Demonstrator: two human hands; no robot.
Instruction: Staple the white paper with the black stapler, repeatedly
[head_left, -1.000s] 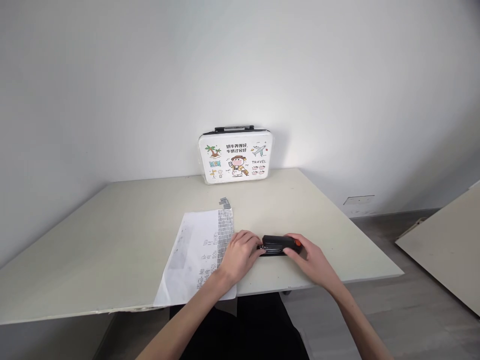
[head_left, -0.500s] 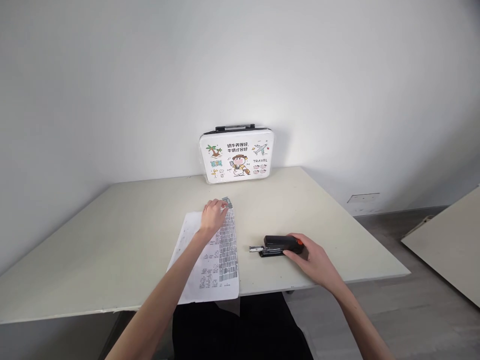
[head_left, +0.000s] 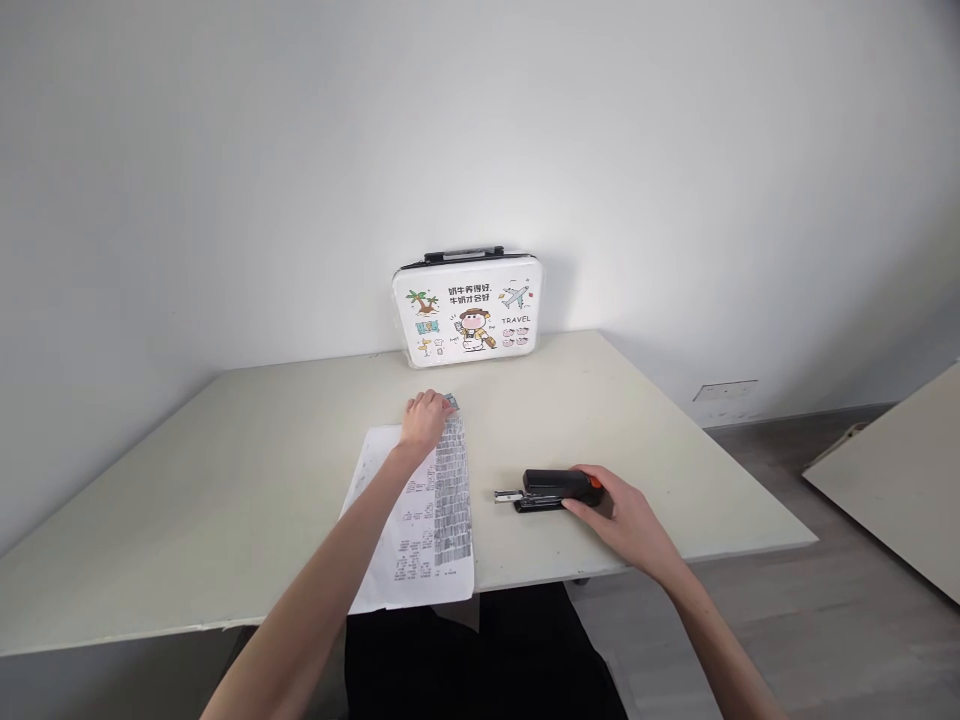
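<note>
My left hand (head_left: 424, 420) is closed at the top edge of the printed papers (head_left: 450, 500). Its fingers are on a small grey-blue box (head_left: 451, 402), which they partly cover; its contents cannot be made out. To the right, a black stapler (head_left: 551, 488) lies on its base on the table, with an orange part at its rear. From its left end juts a metal staple tray (head_left: 508, 497). My right hand (head_left: 626, 520) grips the stapler's rear end between thumb and fingers.
A white carry case (head_left: 469, 325) with cartoon prints and a black handle leans against the wall behind. The pale table's (head_left: 675, 500) front edge runs close to my lap, and the papers reach over it. Another pale surface (head_left: 900, 480) stands at the far right.
My left fingers have shifted slightly on the small box and now cover more of it. My right hand keeps its hold on the stapler. The whole view has drifted a little.
</note>
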